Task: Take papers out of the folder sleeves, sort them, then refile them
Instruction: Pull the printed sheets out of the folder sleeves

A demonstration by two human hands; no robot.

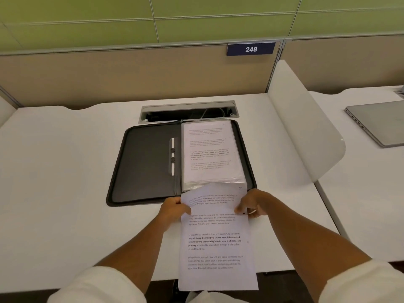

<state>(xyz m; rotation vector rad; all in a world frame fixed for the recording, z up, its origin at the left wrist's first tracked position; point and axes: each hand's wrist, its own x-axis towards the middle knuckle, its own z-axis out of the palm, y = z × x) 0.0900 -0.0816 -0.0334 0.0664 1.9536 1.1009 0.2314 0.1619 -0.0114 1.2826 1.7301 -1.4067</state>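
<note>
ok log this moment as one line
step: pull sheet from sleeve | left hand: grips sheet left edge | right hand: grips right edge | folder: open on desk

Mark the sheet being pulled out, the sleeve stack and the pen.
sheet (215, 243): head view, printed middle of the page.
sleeve stack (209, 154): head view, top sleeve's face.
pen (173, 156): head view, barrel between the loops.

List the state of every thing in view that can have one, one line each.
folder: unzipped, lying open flat on the desk.
sleeves: stacked on the folder's right half, printed page inside the top one.
sheet: partly out of the sleeves' near end, held at both edges.
left hand: closed on the sheet's left edge.
right hand: closed on the sheet's right edge.
laptop: lid shut.
</note>
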